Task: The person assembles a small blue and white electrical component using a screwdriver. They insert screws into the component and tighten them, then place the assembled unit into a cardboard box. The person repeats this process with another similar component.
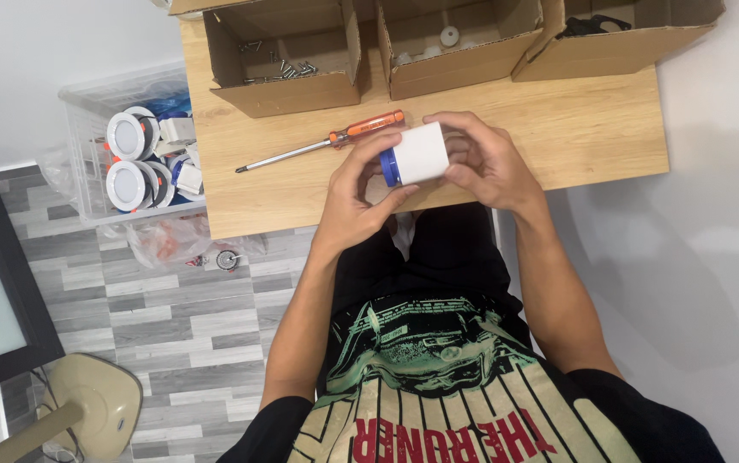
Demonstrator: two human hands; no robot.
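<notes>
Cylinder (421,153), white with a blue end piece (389,167), sits between both hands just above the near edge of the tabletop (592,129). Its long axis runs roughly from 9 o'clock to 3 o'clock, slightly tilted, with the blue end toward 9 o'clock.

Left hand (354,199): closed on the blue end, thumb above and fingers curled beneath and in front of it. Its forearm rises from 7 o'clock, and the wrist is bent toward 1 o'clock.

Right hand (489,163): closed around the white body from the 3 o'clock side, fingers arched over the top and thumb underneath. Its forearm comes in from 5 o'clock. Both hands touch the cylinder, so neither is nearer; the right covers more of it.

Screwdriver (322,143), orange handle and long steel shaft, lies on the tabletop at 10 o'clock from the hands, just beside the left fingertips but apart from them, tip pointing toward 8 o'clock.

Three open cardboard boxes stand along the far edge: the left box (284,86) holds screws, the middle box (455,64) small white parts, and the right box (635,47) a dark item that cannot be identified. A clear plastic bin (87,163) with round white fittings stands on the floor at 9 o'clock.
</notes>
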